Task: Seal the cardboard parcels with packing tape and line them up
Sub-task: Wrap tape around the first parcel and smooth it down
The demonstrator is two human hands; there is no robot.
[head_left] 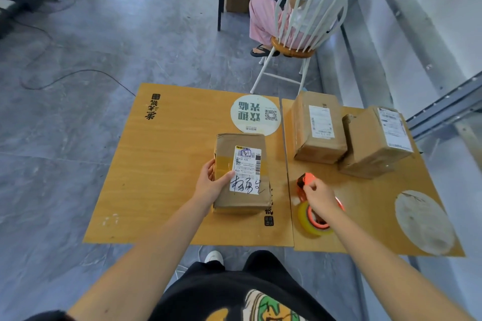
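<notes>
The parcel (241, 173) lay on the table (161, 164) under your left hand (211, 185), fingers gripping its near-left edge, likely to steady it. Right of that grip, your right hand (322, 198) clasped the tape dispenser (310, 206); two parcels (319, 128) stood beyond.

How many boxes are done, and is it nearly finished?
Two parcels already sit side by side on the right table, seemingly set aside. The left hand steadies a third parcel while the right hand rests on the tape dispenser. Left: tape it and line it up.
</notes>
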